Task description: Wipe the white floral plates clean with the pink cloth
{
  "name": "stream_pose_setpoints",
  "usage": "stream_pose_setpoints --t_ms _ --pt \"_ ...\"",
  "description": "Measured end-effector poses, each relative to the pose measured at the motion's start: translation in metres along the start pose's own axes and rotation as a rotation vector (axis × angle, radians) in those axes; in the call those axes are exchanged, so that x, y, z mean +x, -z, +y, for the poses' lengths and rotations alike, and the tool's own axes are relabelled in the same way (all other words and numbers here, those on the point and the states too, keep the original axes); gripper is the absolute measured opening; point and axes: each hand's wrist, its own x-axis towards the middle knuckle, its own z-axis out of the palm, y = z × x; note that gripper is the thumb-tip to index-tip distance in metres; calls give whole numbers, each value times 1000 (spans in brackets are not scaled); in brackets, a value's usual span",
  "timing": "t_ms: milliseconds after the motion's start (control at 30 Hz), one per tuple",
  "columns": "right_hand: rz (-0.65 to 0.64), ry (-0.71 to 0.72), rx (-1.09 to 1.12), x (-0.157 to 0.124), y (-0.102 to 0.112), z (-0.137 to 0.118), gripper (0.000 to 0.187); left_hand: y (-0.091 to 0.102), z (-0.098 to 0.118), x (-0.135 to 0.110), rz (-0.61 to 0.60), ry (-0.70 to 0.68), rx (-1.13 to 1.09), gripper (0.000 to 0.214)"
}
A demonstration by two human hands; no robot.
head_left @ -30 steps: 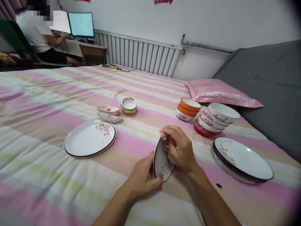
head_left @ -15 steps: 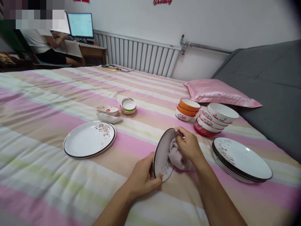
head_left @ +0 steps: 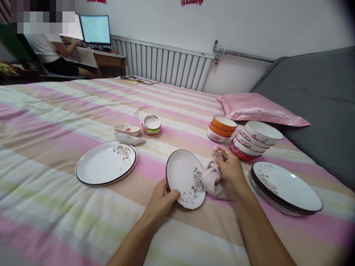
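My left hand (head_left: 161,199) grips the near rim of a white flower-patterned plate (head_left: 184,177) with a dark edge, its face turned toward me just above the striped bedspread. Beside the plate's right edge, my right hand (head_left: 231,168) is closed on a crumpled pale pink cloth (head_left: 213,181). A second plate of the same pattern (head_left: 107,163) lies flat to the left. A stack of such plates (head_left: 285,186) sits to the right of my right hand.
Stacked orange bowls (head_left: 222,127) and red-patterned bowls (head_left: 256,139) stand behind my right hand. Small dishes (head_left: 127,133) and saucers (head_left: 151,123) lie further back. A pink pillow (head_left: 257,109) rests at the grey headboard. A person (head_left: 52,50) sits at a desk far left.
The plate stood on edge while the cloth rubbed it; now it is tilted back with its face showing. My right hand with the cloth has come off it to the right.
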Motion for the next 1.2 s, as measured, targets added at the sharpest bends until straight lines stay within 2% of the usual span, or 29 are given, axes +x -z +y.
stream_pose_setpoints --t_ms 133,233,300,433,533,633,800,867,967,1067,1133,1200 --pt "219 -18 264 6 7 -4 40 3 -5 4 145 -6 -93 30" --pt "310 -51 373 8 8 -8 40 7 -8 4 338 -144 -20 26" --pt "319 -74 410 9 8 -8 39 10 -6 2 476 -296 154 25" --pt "374 -79 480 9 7 -8 38 14 2 -4 758 -552 642 23" --pt "482 -55 504 9 9 -12 38 16 4 -4 832 -760 928 26" --pt "536 -23 487 10 11 -16 36 14 0 -2 730 -879 1034 32" --pt "610 50 434 11 15 -17 30 9 -8 -1 313 -1035 1131 38" --pt "691 122 291 8 20 -22 24 9 -11 -2 233 -1052 1148 42" --pt "800 266 17 -1 29 -37 27 11 -13 -1 217 -998 1139 48" --pt "787 411 -112 -12 33 -54 35 12 -12 0 164 -895 1161 51" --pt "728 460 -131 -15 30 -58 34 12 -10 0 55 -841 1186 56" --pt "595 464 -112 -16 24 -56 32 12 -7 -2 -84 -812 1188 62"
